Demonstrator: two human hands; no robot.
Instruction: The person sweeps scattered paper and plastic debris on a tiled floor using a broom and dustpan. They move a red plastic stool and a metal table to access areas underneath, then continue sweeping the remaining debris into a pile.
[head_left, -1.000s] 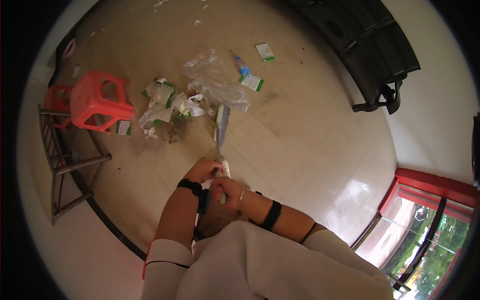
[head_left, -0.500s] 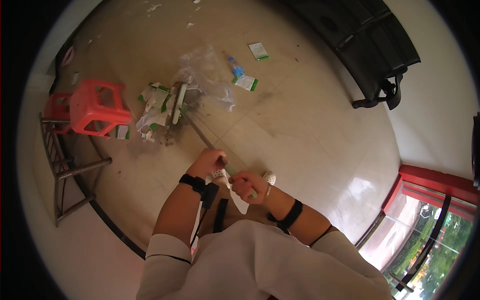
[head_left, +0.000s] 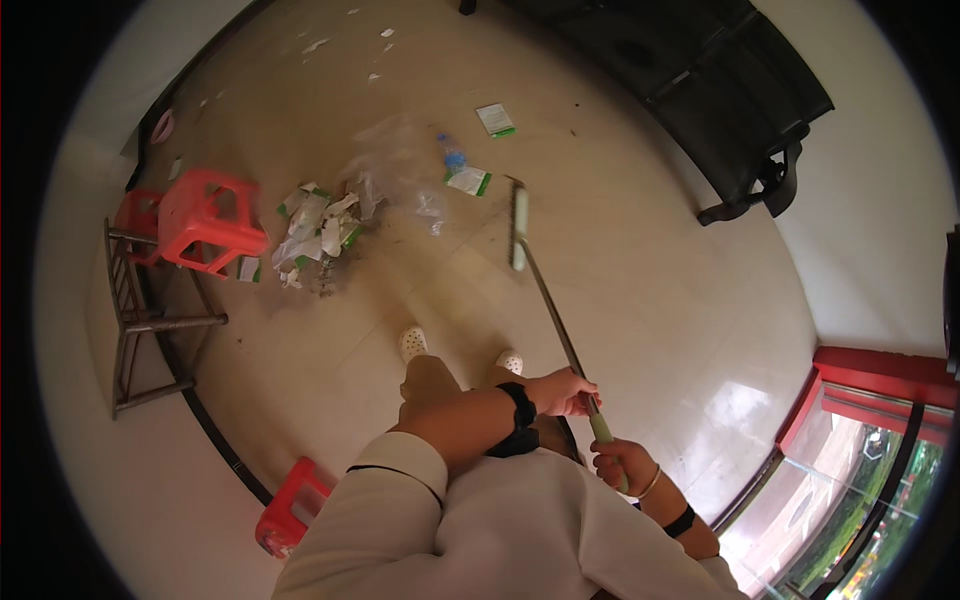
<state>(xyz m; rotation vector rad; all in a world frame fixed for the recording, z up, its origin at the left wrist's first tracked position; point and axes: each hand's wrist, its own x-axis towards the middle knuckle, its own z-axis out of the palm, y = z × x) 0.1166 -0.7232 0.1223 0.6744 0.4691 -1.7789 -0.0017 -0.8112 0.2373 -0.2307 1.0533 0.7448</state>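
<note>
Both my hands grip a long broom (head_left: 548,300) by its thin metal handle. My left hand (head_left: 566,391), with a black watch on the wrist, holds it higher up. My right hand (head_left: 624,466), wearing a thin bracelet, is closed around the pale green grip at the end. The narrow broom head (head_left: 518,226) rests on the beige tiled floor, to the right of a pile of green and white paper litter (head_left: 318,226). A crumpled clear plastic bag (head_left: 398,170) lies beyond the pile. My feet in white shoes (head_left: 412,343) stand behind the handle.
A red plastic stool (head_left: 206,216) stands left of the litter, beside a metal frame (head_left: 138,322). Another red stool (head_left: 293,506) is near my left side. A blue bottle (head_left: 451,156) and flat packets (head_left: 495,119) lie further off. Black seating (head_left: 720,90) lines the far right wall.
The broom head has swung right, away from the litter pile, and the handle now stretches out from my hands. My hands have moved apart along the handle.
</note>
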